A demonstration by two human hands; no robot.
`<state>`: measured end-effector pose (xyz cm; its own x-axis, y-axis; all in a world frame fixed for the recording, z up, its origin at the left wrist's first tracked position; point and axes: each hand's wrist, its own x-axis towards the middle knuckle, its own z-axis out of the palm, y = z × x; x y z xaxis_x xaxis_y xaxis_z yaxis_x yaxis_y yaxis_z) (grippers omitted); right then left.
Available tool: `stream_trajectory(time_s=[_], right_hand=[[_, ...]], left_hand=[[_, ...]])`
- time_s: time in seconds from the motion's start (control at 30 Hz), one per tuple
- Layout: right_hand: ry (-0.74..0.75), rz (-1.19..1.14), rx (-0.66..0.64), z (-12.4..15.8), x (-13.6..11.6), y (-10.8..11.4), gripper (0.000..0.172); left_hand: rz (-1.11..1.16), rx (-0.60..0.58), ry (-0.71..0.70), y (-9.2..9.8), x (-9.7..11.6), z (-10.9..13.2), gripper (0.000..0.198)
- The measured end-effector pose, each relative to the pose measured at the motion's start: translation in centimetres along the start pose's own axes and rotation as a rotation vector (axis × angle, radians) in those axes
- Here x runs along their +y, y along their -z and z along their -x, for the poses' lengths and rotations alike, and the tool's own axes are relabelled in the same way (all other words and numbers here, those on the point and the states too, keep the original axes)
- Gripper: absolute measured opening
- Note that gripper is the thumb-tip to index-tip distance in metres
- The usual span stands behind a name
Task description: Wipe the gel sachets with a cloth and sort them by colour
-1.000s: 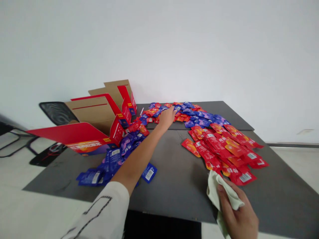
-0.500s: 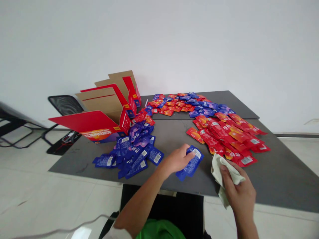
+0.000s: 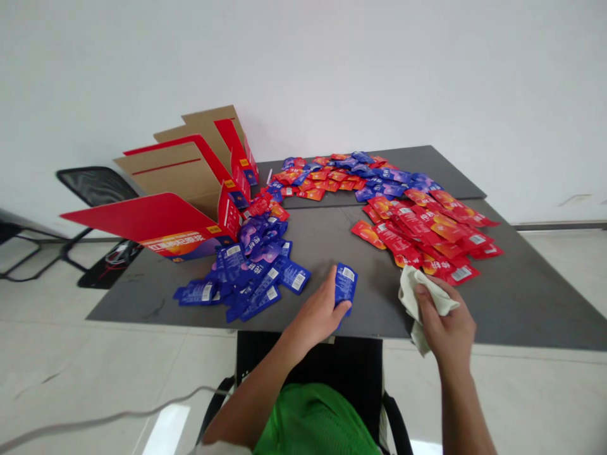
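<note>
Dark table (image 3: 327,249), one sachet (image 3: 346,284), one cloth (image 3: 410,297)

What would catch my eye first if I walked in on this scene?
The bright sachets stand out first: a red heap on the right of the dark table, a blue heap on its left, and a mixed band along the far side. Open red cardboard cartons sit at the far left corner. Nearest, the left hand holds a blue sachet, and the right hand a pale cloth.

Blue sachet (image 3: 346,285) partly behind left hand (image 3: 317,309)
</note>
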<state>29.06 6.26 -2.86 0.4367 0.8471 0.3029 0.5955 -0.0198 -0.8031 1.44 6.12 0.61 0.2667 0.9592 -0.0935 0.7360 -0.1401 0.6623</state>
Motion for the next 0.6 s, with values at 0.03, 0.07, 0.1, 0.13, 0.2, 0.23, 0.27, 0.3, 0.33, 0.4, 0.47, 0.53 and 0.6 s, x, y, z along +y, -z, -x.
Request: stream_trajectory(time_s=[0.03,0.07,0.1,0.13,0.2,0.23,0.27,0.3,0.33,0.4,0.47,0.53,0.6], right_hand=[[0.002,0.001,0.002,0.0,0.0,0.0,0.063],[0.004,0.003,0.004,0.0,-0.1,0.0,0.062],[0.006,0.005,0.005,0.1,-0.2,0.0,0.062],[0.010,0.008,0.005,0.1,-0.2,0.0,0.061],[0.017,0.010,0.009,0.2,-0.3,0.0,0.060],[0.019,0.010,0.009,0.2,-0.3,0.0,0.060],[0.017,0.006,0.007,0.2,-0.2,0.0,0.060],[0.012,0.000,0.001,0.2,-0.2,0.0,0.060],[0.006,-0.008,-0.010,0.1,-0.2,0.1,0.060],[0.005,-0.019,-0.055,-0.1,-0.3,0.2,0.061],[0.032,-0.013,-0.088,-0.5,-0.8,0.4,0.061],[0.107,0.006,-0.100,-0.8,-2.1,0.6,0.056],[0.258,0.007,-0.124,-0.9,-3.8,0.4,0.047]], left_hand=[[-0.043,0.015,-0.026,-0.3,-0.1,0.6,0.086],[-0.093,0.034,-0.046,-0.5,-0.1,1.2,0.086],[-0.146,0.057,-0.063,-0.7,-0.1,1.9,0.085],[-0.199,0.087,-0.082,-0.9,0.0,2.6,0.084],[-0.286,0.154,-0.138,-1.2,0.2,4.1,0.080],[-0.317,0.180,-0.172,-1.4,0.2,4.8,0.076],[-0.341,0.197,-0.206,-1.7,0.2,5.5,0.069],[-0.361,0.203,-0.241,-2.0,0.1,6.1,0.061],[-0.379,0.202,-0.276,-2.4,0.0,6.7,0.054],[-0.410,0.191,-0.355,-3.3,-0.7,7.6,0.043],[-0.438,0.202,-0.430,-4.1,-1.6,8.2,0.040],[-0.461,0.222,-0.481,-4.7,-2.5,8.6,0.039],[-0.475,0.227,-0.501,-5.0,-3.3,8.8,0.038]])
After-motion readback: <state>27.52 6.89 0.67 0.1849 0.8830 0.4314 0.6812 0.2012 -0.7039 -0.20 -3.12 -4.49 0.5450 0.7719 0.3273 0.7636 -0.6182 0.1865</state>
